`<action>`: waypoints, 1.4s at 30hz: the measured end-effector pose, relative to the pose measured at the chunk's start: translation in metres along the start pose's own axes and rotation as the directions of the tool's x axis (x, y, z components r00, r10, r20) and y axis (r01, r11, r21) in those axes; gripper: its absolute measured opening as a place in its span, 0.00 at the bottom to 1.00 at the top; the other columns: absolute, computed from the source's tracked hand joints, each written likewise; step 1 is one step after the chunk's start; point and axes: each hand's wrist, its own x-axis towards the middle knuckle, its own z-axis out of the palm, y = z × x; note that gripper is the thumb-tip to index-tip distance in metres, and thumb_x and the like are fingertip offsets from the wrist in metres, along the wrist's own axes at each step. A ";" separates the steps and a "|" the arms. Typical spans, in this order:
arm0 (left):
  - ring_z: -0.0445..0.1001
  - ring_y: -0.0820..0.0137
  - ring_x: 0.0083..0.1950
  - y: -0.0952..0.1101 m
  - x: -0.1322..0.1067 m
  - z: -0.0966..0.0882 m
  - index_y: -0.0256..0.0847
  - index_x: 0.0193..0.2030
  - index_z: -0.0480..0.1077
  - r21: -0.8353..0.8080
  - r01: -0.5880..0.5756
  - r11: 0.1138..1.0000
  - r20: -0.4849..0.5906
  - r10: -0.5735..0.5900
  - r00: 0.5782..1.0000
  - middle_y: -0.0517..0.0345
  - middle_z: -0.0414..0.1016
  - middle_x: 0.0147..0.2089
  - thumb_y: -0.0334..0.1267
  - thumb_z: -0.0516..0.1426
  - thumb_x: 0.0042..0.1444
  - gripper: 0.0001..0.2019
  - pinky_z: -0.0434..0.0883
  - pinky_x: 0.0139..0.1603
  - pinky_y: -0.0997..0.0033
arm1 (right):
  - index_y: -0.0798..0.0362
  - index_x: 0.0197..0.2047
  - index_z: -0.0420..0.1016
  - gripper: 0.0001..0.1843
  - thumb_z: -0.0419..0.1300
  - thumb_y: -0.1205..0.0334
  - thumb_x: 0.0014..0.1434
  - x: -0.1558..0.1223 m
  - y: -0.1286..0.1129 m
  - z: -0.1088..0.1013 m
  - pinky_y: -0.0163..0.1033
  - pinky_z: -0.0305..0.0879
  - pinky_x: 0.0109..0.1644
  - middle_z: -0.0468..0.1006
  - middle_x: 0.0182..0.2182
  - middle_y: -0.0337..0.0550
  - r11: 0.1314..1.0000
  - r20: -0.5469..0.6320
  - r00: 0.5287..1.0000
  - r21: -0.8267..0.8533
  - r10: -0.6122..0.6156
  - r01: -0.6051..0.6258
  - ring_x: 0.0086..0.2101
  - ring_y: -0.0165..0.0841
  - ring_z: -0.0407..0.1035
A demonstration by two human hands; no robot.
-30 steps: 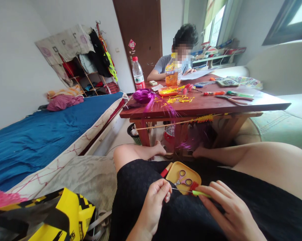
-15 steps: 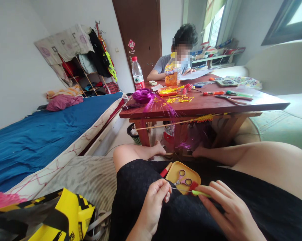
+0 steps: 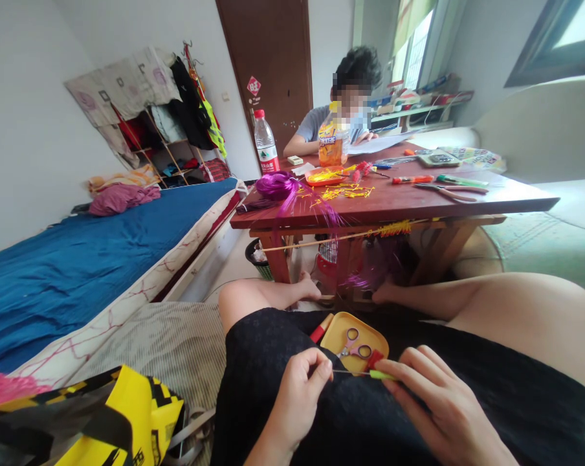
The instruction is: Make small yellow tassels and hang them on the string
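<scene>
My left hand (image 3: pixel 296 396) rests on my black-clad lap, fingers pinched on the end of a thin wire (image 3: pixel 351 371). My right hand (image 3: pixel 435 404) pinches the other end, which carries a bright green tube (image 3: pixel 382 375). The wire runs level between both hands. Just beyond them a yellow tray (image 3: pixel 338 329) lies on my lap with small pink-handled scissors (image 3: pixel 354 344) in it. A red pen-like stick (image 3: pixel 320 328) lies beside the tray's left edge.
A low red wooden table (image 3: pixel 399 203) stands ahead, with purple fibres (image 3: pixel 277 184), yellow bits (image 3: pixel 343 191), two bottles and tools on it. Another person sits at its far side. A blue bed (image 3: pixel 79 259) lies left; a yellow bag (image 3: pixel 127 414) sits at my left.
My two hands have drawn slightly closer together along the wire. The view has shifted a little. Nothing else has moved.
</scene>
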 end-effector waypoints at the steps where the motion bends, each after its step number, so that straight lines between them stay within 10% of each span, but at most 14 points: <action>1: 0.57 0.73 0.27 0.001 0.000 0.000 0.39 0.21 0.60 0.021 -0.007 1.000 -0.003 0.007 1.000 0.63 0.58 0.22 0.43 0.51 0.54 0.14 0.55 0.29 0.75 | 0.51 0.40 0.72 0.08 0.52 0.66 0.59 -0.001 0.000 0.001 0.35 0.67 0.30 0.72 0.27 0.42 1.000 0.010 1.000 0.014 0.017 -0.017 0.28 0.33 0.66; 9: 0.58 0.72 0.26 -0.001 0.002 -0.002 0.39 0.21 0.63 0.042 -0.018 0.999 -0.076 0.021 0.997 0.63 0.60 0.21 0.43 0.53 0.53 0.14 0.54 0.29 0.74 | 0.51 0.31 0.73 0.14 0.48 0.58 0.61 0.004 0.010 0.006 0.35 0.66 0.30 0.74 0.25 0.41 0.951 0.195 0.947 0.128 0.255 -0.283 0.27 0.33 0.70; 16: 0.53 0.75 0.23 -0.010 0.009 -0.001 0.38 0.21 0.61 -0.300 0.090 0.950 -0.067 -0.115 0.991 0.65 0.55 0.19 0.49 0.55 0.50 0.16 0.51 0.26 0.74 | 0.51 0.25 0.75 0.13 0.52 0.66 0.56 0.013 0.062 0.048 0.35 0.63 0.31 0.75 0.23 0.41 0.920 0.345 0.859 -0.242 0.378 -0.308 0.29 0.35 0.70; 20: 0.53 0.78 0.23 -0.009 0.005 0.004 0.36 0.22 0.61 -0.630 0.187 0.754 0.100 -0.160 0.982 0.64 0.56 0.21 0.46 0.59 0.47 0.16 0.51 0.26 0.76 | 0.52 0.22 0.74 0.12 0.53 0.69 0.53 0.010 0.071 0.070 0.35 0.61 0.29 0.74 0.21 0.42 0.889 0.332 0.842 -0.325 0.426 -0.322 0.27 0.35 0.70; 27: 0.54 0.80 0.21 -0.004 0.004 0.004 0.34 0.20 0.62 -0.782 0.263 0.566 0.231 -0.129 0.964 0.64 0.57 0.20 0.40 0.60 0.48 0.14 0.50 0.25 0.76 | 0.55 0.31 0.71 0.08 0.51 0.68 0.56 0.021 0.044 0.048 0.39 0.64 0.34 0.75 0.27 0.48 0.903 0.323 0.856 -0.287 0.404 -0.318 0.30 0.38 0.70; 35: 0.54 0.78 0.22 0.001 0.000 0.007 0.35 0.20 0.61 -0.723 0.223 0.653 0.207 -0.102 0.973 0.64 0.56 0.20 0.44 0.60 0.47 0.16 0.51 0.26 0.75 | 0.51 0.27 0.61 0.14 0.43 0.63 0.63 0.031 -0.016 0.020 0.34 0.62 0.29 0.71 0.23 0.38 0.944 0.246 0.935 0.141 0.257 -0.297 0.25 0.31 0.67; 42: 0.54 0.78 0.23 0.007 -0.003 0.007 0.36 0.21 0.62 -0.680 0.216 0.701 0.188 -0.118 0.975 0.64 0.57 0.21 0.46 0.60 0.46 0.16 0.53 0.27 0.75 | 0.52 0.28 0.65 0.12 0.46 0.66 0.61 0.029 -0.030 0.023 0.36 0.63 0.31 0.72 0.25 0.41 0.982 0.187 0.974 0.112 0.127 -0.149 0.27 0.34 0.67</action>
